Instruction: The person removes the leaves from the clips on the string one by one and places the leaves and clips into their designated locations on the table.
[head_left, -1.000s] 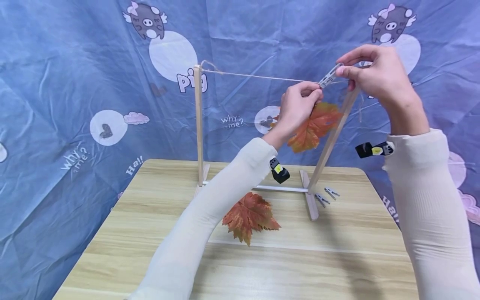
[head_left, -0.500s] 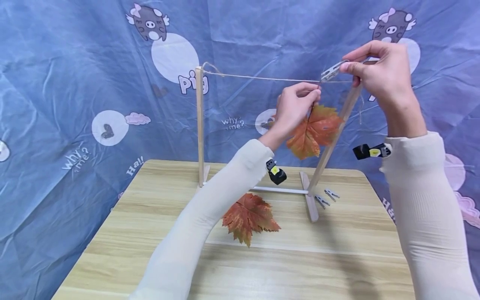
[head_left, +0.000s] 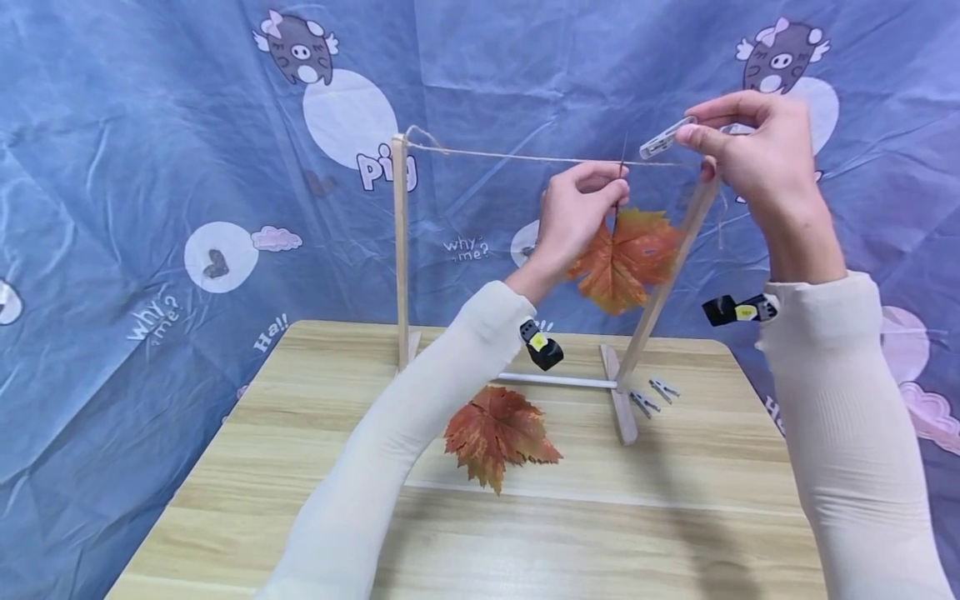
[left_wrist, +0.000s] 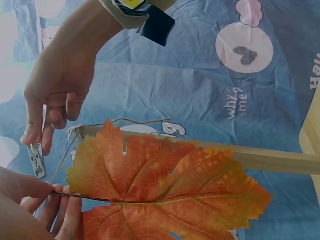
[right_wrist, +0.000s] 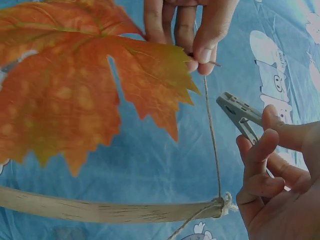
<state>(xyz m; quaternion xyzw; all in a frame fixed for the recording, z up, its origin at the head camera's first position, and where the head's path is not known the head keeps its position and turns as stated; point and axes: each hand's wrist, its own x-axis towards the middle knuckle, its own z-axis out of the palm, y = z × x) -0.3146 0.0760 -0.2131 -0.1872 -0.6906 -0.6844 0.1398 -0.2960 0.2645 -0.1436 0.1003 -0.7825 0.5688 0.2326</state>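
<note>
My left hand (head_left: 576,208) pinches the dark stem of an orange maple leaf (head_left: 624,260) just at the string (head_left: 517,156), and the leaf hangs below the fingers. The stem tip sticks up past the string. To the right, my right hand (head_left: 765,150) holds a grey clothespin (head_left: 663,142) between thumb and fingers, its nose pointing left, a little above the string and apart from the stem. In the right wrist view the clothespin (right_wrist: 241,112) has its jaw end near the string without touching it. A second, redder maple leaf (head_left: 498,435) lies on the table.
The string runs between two wooden posts (head_left: 401,250) of a stand, joined low down by a white rod (head_left: 558,380). Two more clothespins (head_left: 645,402) lie by the right foot (head_left: 618,400) of the stand on the wooden table (head_left: 600,533). A blue printed cloth (head_left: 150,125) hangs behind.
My left hand has moved left along the string with the leaf. The clothespin in my right hand, earlier at the string and stem, is now clear of both.
</note>
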